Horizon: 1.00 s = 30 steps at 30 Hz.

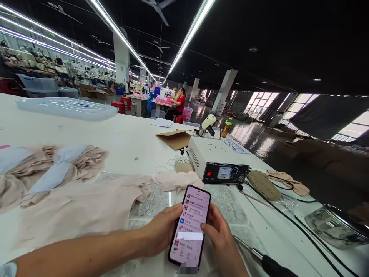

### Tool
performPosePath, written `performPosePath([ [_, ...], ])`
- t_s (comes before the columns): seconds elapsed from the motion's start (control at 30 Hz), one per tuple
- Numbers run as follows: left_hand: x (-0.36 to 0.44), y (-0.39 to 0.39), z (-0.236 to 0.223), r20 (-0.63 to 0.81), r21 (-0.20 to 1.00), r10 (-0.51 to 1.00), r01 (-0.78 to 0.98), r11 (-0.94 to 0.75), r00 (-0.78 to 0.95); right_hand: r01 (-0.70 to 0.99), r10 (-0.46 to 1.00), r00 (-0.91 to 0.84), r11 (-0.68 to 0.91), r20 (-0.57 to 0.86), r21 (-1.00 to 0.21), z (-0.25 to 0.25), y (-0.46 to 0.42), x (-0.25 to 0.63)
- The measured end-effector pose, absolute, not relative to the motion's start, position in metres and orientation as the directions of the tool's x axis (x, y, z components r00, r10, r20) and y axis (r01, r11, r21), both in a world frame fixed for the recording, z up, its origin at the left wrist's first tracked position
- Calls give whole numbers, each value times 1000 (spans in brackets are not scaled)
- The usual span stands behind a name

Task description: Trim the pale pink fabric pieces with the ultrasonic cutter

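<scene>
A black-framed smartphone (190, 221) is held upright over the near edge of the table, its lit screen showing a list of chats. My left hand (164, 229) is closed around its left edge, thumb along the side. From the right, my right hand (220, 234) also grips it, with the thumb resting at the edge of the screen. Beige fabric pieces (77, 209) lie flat to the left of the phone. A tool with a black handle and metal shaft (268, 263) rests beside my right wrist.
Behind the phone stands a white control box (219, 154) with a dial and cables. A lidded steel pot (337, 227) is at the right. Tied fabric bundles (62, 165) and a plastic lid (67, 107) lie left. Farther off, a person in red (180, 102) sits at a sewing machine.
</scene>
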<state>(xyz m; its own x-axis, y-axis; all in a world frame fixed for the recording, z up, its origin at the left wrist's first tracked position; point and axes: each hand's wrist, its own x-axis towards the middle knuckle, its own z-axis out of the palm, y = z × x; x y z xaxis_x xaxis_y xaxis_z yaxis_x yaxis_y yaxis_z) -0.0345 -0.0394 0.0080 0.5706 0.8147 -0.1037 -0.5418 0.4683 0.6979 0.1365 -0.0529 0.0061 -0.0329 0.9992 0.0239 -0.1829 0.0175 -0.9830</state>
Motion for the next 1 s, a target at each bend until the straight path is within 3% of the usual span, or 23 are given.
performPosePath([
  [0.67, -35, -34, 3, -144, 670, 839, -572, 473, 524, -71, 983, -161, 71, 82, -995, -15, -54, 127],
  [1.0, -35, -34, -1, -140, 659, 829, -574, 486, 541, -50, 1000, -21, -2, -1, -999, -14, -52, 133],
])
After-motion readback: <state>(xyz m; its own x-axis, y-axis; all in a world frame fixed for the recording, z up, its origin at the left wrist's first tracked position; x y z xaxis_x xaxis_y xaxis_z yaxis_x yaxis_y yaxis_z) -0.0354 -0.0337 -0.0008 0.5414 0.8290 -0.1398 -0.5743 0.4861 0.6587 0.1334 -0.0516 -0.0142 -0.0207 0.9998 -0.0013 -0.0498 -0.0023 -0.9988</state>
